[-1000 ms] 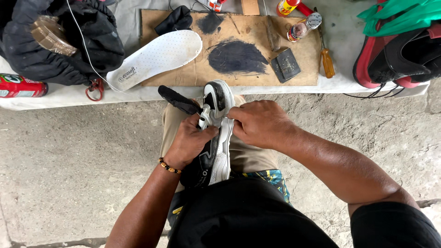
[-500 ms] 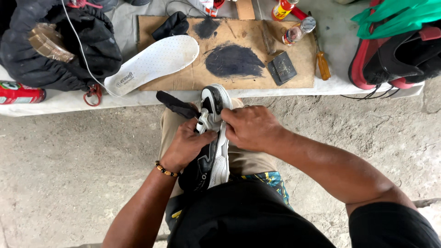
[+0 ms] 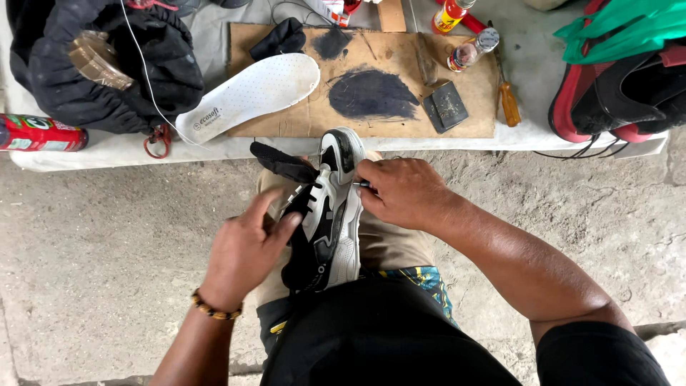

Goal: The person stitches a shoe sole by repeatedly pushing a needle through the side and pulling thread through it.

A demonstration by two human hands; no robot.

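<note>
A black and white sneaker (image 3: pixel 336 214) lies on my lap, toe pointing away from me, its black tongue (image 3: pixel 282 163) flapped out to the left. My left hand (image 3: pixel 243 250) rests against the shoe's left side, fingers apart and flat on the upper. My right hand (image 3: pixel 404 189) is pinched on a thin metal tool (image 3: pixel 363 184), a needle or awl, at the shoe's right edge near the toe. A beaded bracelet (image 3: pixel 211 307) circles my left wrist.
On the bench ahead lie a white insole (image 3: pixel 250 96), a cardboard sheet with a black smear (image 3: pixel 371 93), a dark block (image 3: pixel 444 106), a screwdriver with an orange handle (image 3: pixel 509 104), small bottles (image 3: pixel 471 46), a black jacket (image 3: pixel 100 64), a red can (image 3: pixel 39 132) and red-black shoes (image 3: pixel 614 100).
My left hand has let go of the shoe's laces and slid down to its side, fingers spread. My right hand has drawn slightly to the right with the thin tool.
</note>
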